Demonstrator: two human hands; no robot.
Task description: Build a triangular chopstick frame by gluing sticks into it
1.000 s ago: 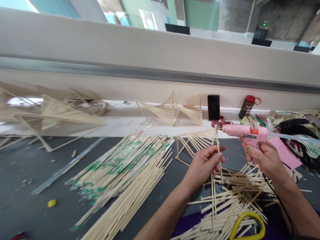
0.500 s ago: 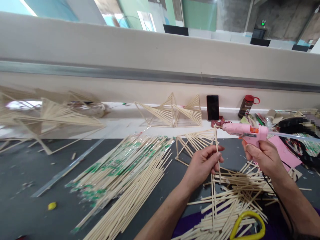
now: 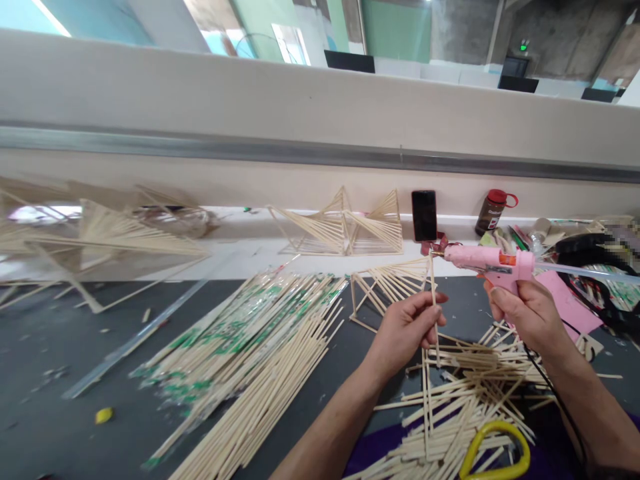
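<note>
My left hand (image 3: 413, 327) pinches a thin wooden stick (image 3: 434, 287) that stands nearly upright, its top end at the nozzle of a pink hot glue gun (image 3: 493, 260). My right hand (image 3: 530, 310) is wrapped round the glue gun's handle, and a clear glue stick (image 3: 575, 268) juts from its back. Just behind my left hand is a small frame of glued sticks (image 3: 387, 283), partly covered by the hand. Below both hands lies a loose heap of cut sticks (image 3: 470, 400).
Bagged sticks (image 3: 240, 327) and a loose bundle (image 3: 270, 393) lie left of my arm, beyond them a clear ruler (image 3: 135, 340). Finished stick frames (image 3: 345, 230) stand along the wall beside a phone (image 3: 424, 215) and a bottle (image 3: 493, 212). Yellow-handled scissors (image 3: 525, 453) lie near the front.
Almost nothing differs. The view has shifted very slightly; both hands, the stick and the glue gun keep nearly the same places.
</note>
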